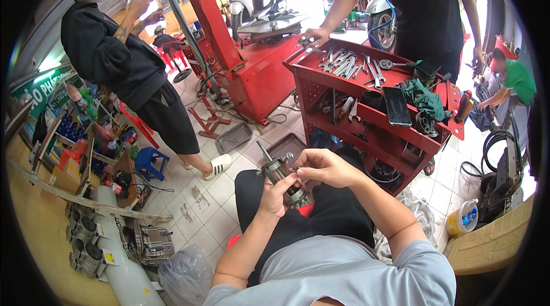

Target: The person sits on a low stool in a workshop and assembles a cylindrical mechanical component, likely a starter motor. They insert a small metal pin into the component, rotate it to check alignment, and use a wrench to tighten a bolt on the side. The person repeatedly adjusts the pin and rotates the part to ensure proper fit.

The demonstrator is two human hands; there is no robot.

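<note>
Over my lap, my left hand (pixel 276 194) is closed round a cylindrical metal part (pixel 276 172) with dark bands and a thin shaft. The part is tilted, its shaft pointing up and away from me. My right hand (pixel 329 168) is at the part's right side, with thumb and fingers pinched together close to my left thumb. Whatever lies between those fingertips is too small to make out. Beyond the part, a dark metal tray (pixel 286 148) sits on the tiled floor.
A red tool cart (pixel 355 117) with wrenches (pixel 346 64), a phone (pixel 396 105) and a green cloth (pixel 424 99) stands ahead right. One person reaches over its far side; another stands at left. Beyond are a red machine (pixel 246 85), a tray (pixel 234 137) and a blue stool (pixel 151 162).
</note>
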